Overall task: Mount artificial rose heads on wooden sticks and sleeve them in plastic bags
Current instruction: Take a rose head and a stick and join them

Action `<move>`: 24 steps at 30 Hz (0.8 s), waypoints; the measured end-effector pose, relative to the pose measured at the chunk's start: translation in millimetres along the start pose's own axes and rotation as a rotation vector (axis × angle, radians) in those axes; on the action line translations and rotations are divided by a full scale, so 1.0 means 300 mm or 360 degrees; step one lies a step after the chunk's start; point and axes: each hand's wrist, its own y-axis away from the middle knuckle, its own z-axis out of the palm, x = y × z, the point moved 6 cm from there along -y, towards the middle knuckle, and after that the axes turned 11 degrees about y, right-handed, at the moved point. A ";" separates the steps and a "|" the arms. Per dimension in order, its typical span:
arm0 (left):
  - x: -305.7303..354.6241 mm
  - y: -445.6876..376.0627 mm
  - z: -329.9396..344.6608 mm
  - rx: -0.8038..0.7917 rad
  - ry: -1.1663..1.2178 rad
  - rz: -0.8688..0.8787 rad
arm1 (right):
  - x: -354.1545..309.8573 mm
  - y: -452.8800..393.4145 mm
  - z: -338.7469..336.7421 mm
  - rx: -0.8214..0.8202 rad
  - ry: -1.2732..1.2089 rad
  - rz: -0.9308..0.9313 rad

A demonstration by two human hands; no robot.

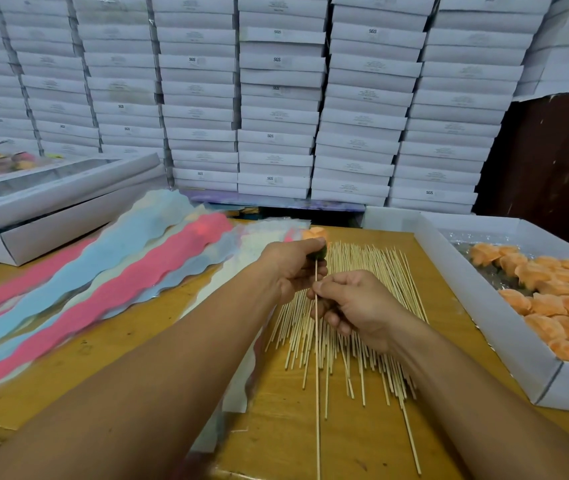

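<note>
A wooden bench [310,427] carries a spread of loose sticks [355,306], with a tray of orange rose heads [560,306] to the right. Above the sticks, the left hand [293,268] grips one rose head [314,237]. The right hand [355,303], just below, pinches a stick [317,375] whose long axis runs toward the viewer, tip at the rose's base.

orange rose heads [560,303], pale sticks [352,306], pink and blue wavy-edged bags [103,271], white boxes [276,98].
</note>
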 end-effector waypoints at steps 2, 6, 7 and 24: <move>-0.001 -0.001 0.000 -0.0002 -0.0008 0.0009 | 0.000 0.001 -0.002 0.0003 -0.0004 0.0011; -0.001 -0.002 -0.002 -0.0022 -0.0003 0.0013 | -0.002 0.003 -0.004 -0.0001 0.0004 0.0008; 0.000 -0.002 -0.002 -0.0031 0.0001 0.0010 | -0.003 0.004 -0.004 -0.0004 0.0004 0.0008; 0.019 -0.020 -0.010 -0.0013 0.0010 0.0078 | -0.002 0.005 -0.010 0.0010 0.0054 -0.0012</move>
